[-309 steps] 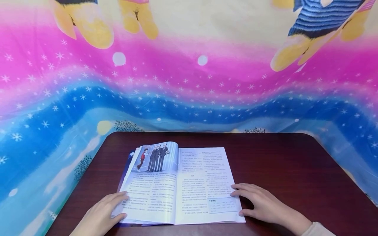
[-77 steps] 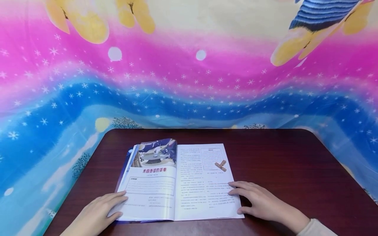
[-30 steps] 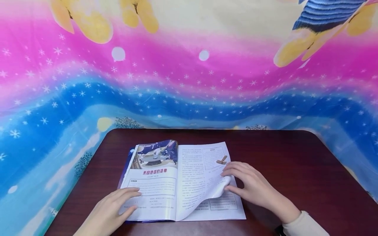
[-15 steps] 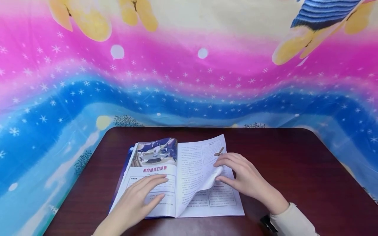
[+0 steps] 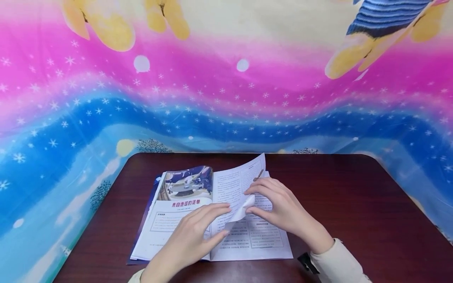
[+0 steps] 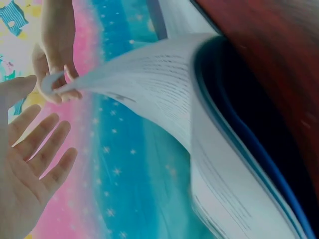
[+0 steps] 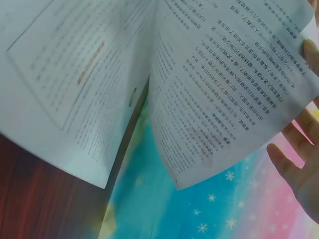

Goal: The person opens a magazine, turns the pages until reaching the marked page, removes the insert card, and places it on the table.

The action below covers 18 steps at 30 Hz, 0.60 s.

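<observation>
An open magazine lies on the table, its left page showing a coloured picture above a red title. My right hand pinches the outer edge of the right page, which curls up off the pages below. Fingers extended, my left hand reaches over the magazine's middle, its fingertips close to the raised page's lower edge. In the left wrist view, the left hand has spread fingers apart from the page, while the right hand pinches its far end. Printed text covers the raised page in the right wrist view.
The dark reddish-brown table has rounded far corners. Behind it and along both sides hangs a colourful cloth with snowflakes and cartoon figures. A small black object sits by the right sleeve.
The right hand has lifted the right page and drawn it leftward, uncovering the page beneath. My left hand has moved from the magazine's left edge rightward to its middle. Earlier, a different spread was showing.
</observation>
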Motion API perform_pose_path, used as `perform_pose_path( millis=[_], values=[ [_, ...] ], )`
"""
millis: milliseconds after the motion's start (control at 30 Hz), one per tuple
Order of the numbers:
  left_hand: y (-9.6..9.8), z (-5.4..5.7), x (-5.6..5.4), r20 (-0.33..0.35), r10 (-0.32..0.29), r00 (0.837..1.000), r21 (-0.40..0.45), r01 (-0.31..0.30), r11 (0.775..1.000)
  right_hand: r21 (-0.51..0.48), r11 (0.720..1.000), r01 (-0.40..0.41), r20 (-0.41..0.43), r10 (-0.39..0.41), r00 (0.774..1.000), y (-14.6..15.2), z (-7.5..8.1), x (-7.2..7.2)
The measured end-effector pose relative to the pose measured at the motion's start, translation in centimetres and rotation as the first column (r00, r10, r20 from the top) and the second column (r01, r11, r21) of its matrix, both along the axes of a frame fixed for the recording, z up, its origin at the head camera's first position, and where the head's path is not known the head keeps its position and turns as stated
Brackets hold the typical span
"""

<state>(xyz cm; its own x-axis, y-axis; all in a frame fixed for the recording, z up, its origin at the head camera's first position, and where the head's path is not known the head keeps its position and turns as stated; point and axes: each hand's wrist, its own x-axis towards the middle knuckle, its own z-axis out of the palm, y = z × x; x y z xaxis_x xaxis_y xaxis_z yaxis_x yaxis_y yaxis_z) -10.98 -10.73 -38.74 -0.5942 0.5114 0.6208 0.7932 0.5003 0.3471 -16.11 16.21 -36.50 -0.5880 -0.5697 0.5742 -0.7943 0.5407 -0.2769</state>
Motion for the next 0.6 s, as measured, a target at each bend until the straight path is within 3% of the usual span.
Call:
perform_pose_path(
  millis=[300, 600],
  values=[
    [1.4, 1.0, -0.6, 0.007, 0.006, 1.000, -0.015, -0.005, 1.000, -0.017, 1.000, -0.013, -0.027, 0.013, 1.000, -0.9, 0.3, -0.2],
    [1.6, 0.7, -1.3, -0.033, 0.014, 0.999, -0.003, -0.014, 1.000, -0.007, 1.000, -0.016, -0.018, 0.016, 1.000, -1.2, 0.7, -0.2]
  ],
)
